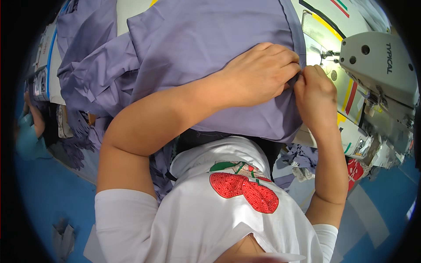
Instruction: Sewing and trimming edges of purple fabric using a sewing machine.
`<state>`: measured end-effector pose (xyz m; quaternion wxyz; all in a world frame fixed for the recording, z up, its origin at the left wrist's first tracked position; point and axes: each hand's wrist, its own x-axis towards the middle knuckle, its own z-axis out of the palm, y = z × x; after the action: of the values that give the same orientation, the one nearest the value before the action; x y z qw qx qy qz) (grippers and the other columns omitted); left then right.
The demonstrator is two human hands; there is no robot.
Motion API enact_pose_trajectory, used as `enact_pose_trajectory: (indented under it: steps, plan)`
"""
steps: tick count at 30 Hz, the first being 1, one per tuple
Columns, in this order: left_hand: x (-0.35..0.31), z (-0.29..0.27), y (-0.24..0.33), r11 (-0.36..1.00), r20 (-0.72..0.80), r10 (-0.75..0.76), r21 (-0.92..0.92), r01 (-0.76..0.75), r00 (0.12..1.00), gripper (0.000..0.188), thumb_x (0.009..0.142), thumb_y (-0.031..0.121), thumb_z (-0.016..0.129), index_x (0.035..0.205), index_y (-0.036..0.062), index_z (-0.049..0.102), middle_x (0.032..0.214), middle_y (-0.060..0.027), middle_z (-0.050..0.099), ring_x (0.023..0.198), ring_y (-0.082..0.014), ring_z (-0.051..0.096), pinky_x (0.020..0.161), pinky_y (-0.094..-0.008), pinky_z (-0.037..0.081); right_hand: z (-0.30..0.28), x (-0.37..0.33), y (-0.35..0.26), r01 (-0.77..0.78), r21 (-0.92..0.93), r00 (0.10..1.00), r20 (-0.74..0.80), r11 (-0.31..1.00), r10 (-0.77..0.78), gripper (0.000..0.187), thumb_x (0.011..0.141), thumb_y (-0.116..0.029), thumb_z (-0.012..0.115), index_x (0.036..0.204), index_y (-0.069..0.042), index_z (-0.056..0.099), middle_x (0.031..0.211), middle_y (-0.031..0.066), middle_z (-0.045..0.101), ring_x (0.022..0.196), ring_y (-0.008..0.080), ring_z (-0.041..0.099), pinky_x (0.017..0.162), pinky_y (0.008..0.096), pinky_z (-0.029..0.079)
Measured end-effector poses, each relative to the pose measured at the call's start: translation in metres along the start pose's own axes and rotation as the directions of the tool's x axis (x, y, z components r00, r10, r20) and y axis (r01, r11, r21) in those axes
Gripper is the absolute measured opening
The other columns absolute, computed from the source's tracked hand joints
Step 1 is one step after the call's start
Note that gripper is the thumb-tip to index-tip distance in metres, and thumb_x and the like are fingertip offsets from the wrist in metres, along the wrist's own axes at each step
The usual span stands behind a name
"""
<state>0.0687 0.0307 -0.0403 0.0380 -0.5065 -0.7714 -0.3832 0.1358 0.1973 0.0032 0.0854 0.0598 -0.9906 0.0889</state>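
A large piece of purple fabric [188,48] spreads over the sewing table and hangs down toward my lap. Its right edge is folded into a narrow hem. My left hand [265,72] reaches across the cloth, fingers closed on that edge. Right beside it, my right hand [316,90] pinches the same edge, its thumb and fingers pressed together. The fingertips of both hands nearly meet. Just to the right of them stands the white sewing machine head [379,63], its needle and presser foot [330,56] close by and apart from the cloth.
Bunched purple cloth [98,65] lies at the left of the table. Yellow and red tape strips [349,98] mark the machine bed. Fabric scraps [300,158] and a red item [355,171] are at lower right. A co-worker's arm [36,116] shows at far left.
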Motion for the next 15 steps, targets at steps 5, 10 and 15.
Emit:
enact_pose_trajectory:
  steps: [5,10,15]
  plan:
    - [-0.002,0.0,0.001,1.0,-0.01,-0.011,-0.013,0.011,1.0,0.039,0.077,0.009,0.068,0.115,0.0047,0.061,0.121,-0.0062,0.058,0.118,-0.0248,0.051,0.102,-0.0395,0.038,-0.007,0.003,-0.01,-0.024,-0.041,0.998,0.058,0.999,0.026,0.011,0.079,-0.005,0.059,0.072,0.001,0.053,0.072,0.0169,0.057,0.066,0.0369,0.059,0.064,0.0459,0.049]
    - [0.0,0.002,0.0,1.0,-0.014,-0.02,-0.019,0.02,1.0,0.039,0.078,0.011,0.069,0.115,0.0057,0.06,0.122,-0.006,0.057,0.119,-0.0246,0.05,0.104,-0.039,0.038,-0.002,0.004,0.003,0.008,0.007,0.999,0.034,1.0,-0.008,0.013,0.082,-0.006,0.057,0.073,0.001,0.052,0.072,0.0172,0.056,0.066,0.0384,0.058,0.064,0.046,0.048]
    - [-0.002,-0.002,0.0,0.999,0.035,0.01,0.03,-0.011,0.999,0.04,0.079,0.018,0.071,0.115,0.0072,0.058,0.124,-0.0064,0.056,0.118,-0.0251,0.051,0.105,-0.0391,0.038,-0.006,-0.004,0.007,-0.161,0.213,0.986,0.069,0.964,0.15,0.012,0.081,-0.001,0.058,0.075,0.002,0.048,0.072,0.0184,0.053,0.065,0.0391,0.053,0.062,0.0452,0.045]
